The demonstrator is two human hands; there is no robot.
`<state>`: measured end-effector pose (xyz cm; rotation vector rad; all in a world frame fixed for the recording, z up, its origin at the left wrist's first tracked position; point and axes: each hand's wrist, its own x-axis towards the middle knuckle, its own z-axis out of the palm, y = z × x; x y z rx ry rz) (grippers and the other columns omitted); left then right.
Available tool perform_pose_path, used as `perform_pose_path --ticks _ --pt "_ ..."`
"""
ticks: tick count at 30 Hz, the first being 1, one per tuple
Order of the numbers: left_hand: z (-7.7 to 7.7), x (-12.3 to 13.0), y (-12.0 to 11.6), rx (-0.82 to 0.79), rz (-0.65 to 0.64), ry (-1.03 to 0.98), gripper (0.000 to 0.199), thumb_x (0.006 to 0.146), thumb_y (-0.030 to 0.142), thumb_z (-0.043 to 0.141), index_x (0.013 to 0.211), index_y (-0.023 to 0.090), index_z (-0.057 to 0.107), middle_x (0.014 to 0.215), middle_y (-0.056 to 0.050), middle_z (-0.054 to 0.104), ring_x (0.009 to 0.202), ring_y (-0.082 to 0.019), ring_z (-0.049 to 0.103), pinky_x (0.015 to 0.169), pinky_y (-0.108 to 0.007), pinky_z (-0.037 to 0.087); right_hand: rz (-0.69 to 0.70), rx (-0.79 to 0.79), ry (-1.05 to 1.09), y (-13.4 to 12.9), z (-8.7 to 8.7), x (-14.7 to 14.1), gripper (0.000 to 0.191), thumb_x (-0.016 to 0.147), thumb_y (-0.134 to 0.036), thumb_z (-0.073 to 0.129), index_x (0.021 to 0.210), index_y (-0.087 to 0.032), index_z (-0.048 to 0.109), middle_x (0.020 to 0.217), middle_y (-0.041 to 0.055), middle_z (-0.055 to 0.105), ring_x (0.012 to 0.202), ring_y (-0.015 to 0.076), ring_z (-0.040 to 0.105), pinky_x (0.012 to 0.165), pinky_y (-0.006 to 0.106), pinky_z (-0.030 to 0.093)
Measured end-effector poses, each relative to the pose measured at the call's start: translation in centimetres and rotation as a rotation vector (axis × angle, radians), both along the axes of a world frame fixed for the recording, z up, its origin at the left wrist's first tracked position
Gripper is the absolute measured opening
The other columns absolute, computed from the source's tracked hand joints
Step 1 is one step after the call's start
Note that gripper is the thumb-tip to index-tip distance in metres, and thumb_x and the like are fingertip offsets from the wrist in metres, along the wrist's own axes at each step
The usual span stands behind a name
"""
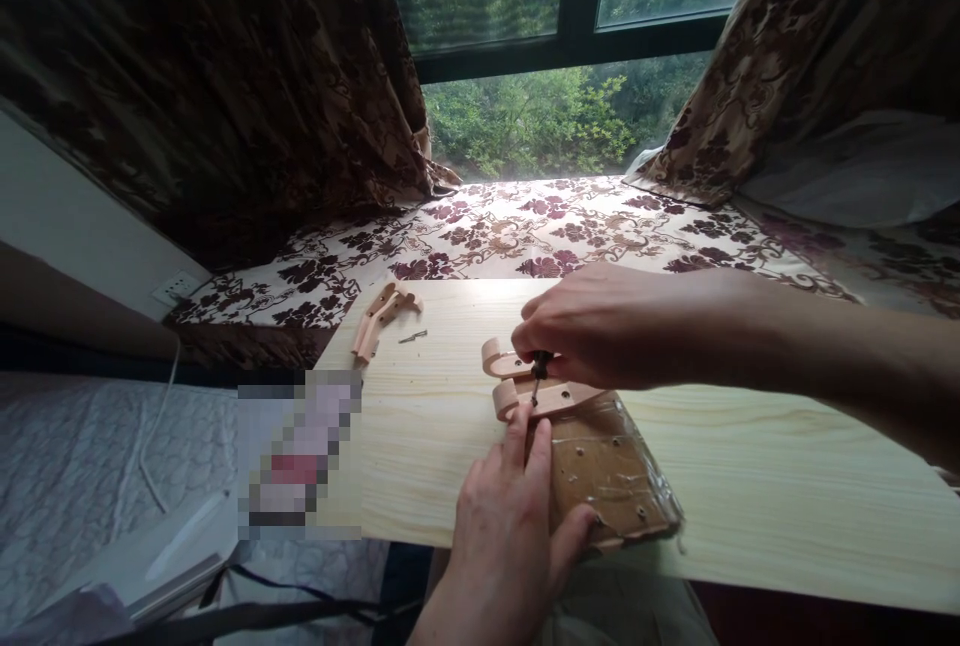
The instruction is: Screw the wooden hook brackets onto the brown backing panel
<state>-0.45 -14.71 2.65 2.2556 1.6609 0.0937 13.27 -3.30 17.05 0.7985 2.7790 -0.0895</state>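
My right hand (574, 326) is closed around a screwdriver (541, 364), its dark handle partly hidden by the fingers. The screwdriver's tip points down at a screw in a wooden hook (555, 400) with a curled end. My left hand (510, 506) lies with fingers stretched out, index fingertip touching that hook near the tip and the thumb on the edge of a brown cardboard piece (615, 486). Just behind lies a second wooden hook (496, 358), partly covered by my right hand. Small screws or holes dot the tape-covered cardboard.
A pale wooden board (420, 436) carries the work. More wooden hooks (382, 321) and loose screws (412, 336) lie at its far left. Beyond it is a flowered window seat (510, 236), with curtains on both sides. A blurred-out patch (300, 456) covers something at the left edge.
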Motion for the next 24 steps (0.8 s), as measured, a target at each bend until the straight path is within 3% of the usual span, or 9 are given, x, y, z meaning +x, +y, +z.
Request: perform_pose_path --ticks 3,10,18,24 --pt "0.2 0.0 0.0 -0.005 0.011 0.004 0.069 0.084 0.043 0.057 0.144 0.013 0.037 0.156 -0.014 0.019 0.127 -0.035 0.046 0.100 -0.049 0.043 0.042 0.018 0.011 0.0 -0.2 -0.1 0.014 0.081 -0.010 0.052 0.079 -0.017 0.064 0.072 0.0031 0.063 0.052 0.0102 0.038 0.050 0.028 0.024" --pt "0.1 0.1 0.0 0.002 0.013 0.002 0.069 0.084 0.043 0.058 0.143 0.013 0.038 0.156 -0.014 0.018 0.128 -0.036 0.045 0.101 -0.049 0.042 0.026 0.018 0.073 0.5 -1.1 0.2 0.013 0.080 -0.016 0.052 0.075 -0.017 0.064 0.055 0.0001 0.053 0.045 0.0093 0.025 0.047 0.027 0.022" --pt "0.2 0.1 -0.1 -0.002 0.007 -0.008 0.070 0.083 0.042 0.058 0.143 0.013 0.037 0.156 -0.014 0.019 0.128 -0.035 0.045 0.100 -0.049 0.043 0.025 0.017 0.026 -0.2 -0.1 0.0 0.015 0.080 -0.010 0.052 0.088 -0.015 0.064 0.074 0.0045 0.062 0.054 0.0111 0.039 0.050 0.028 0.025" --pt "0.0 0.1 0.1 0.003 0.003 -0.014 0.069 0.084 0.042 0.058 0.143 0.013 0.038 0.155 -0.015 0.019 0.127 -0.036 0.046 0.099 -0.050 0.043 0.024 0.019 0.050 -0.1 -0.6 0.1 0.013 0.079 -0.011 0.052 0.082 -0.017 0.063 0.065 0.0023 0.058 0.049 0.0104 0.032 0.049 0.028 0.023"
